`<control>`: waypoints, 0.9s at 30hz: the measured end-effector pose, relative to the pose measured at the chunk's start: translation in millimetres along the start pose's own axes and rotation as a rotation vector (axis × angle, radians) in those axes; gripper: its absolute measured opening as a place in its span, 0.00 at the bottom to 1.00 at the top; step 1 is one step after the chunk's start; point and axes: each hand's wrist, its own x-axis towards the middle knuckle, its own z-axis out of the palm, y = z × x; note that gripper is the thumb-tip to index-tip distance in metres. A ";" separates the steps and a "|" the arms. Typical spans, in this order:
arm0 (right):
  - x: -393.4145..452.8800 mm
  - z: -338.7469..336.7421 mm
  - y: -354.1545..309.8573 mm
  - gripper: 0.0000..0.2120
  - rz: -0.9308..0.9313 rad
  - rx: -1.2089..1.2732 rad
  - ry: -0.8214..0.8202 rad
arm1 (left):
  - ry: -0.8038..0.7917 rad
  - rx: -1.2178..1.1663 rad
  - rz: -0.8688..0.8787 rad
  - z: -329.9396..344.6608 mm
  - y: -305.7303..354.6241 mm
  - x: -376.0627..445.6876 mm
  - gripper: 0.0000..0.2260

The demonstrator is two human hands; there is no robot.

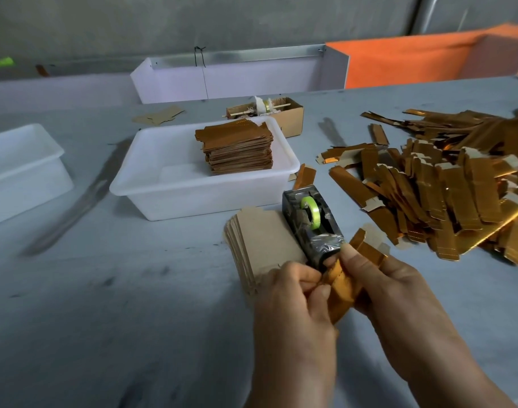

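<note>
Both hands hold one folded gold foil carton (341,285) just in front of the black tape dispenser (312,222), which carries a green tape roll (311,212). My left hand (293,293) pinches the carton's near left edge with curled fingers. My right hand (390,287) grips it from the right, thumb on top near the dispenser's cutter. A stack of flat brown carton blanks (260,245) lies left of the dispenser, plain side up.
A white tub (163,198) holds a stack of gold blanks (238,150). A heap of folded gold cartons (446,184) covers the table's right side. Another white tub (22,169) sits far left. A cardboard box (290,113) stands behind.
</note>
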 end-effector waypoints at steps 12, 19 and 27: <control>13.9 2.3 -9.9 0.21 -0.121 -0.211 0.040 | -0.247 -0.653 -0.230 -19.9 -6.3 12.7 0.09; 46.4 -22.7 -14.6 0.05 -0.234 -0.672 0.118 | 0.131 -0.604 -0.212 -10.8 -18.0 22.8 0.07; 53.9 -12.8 -5.0 0.09 -0.077 -0.623 0.014 | 0.110 -0.668 -0.254 1.2 -17.2 29.7 0.08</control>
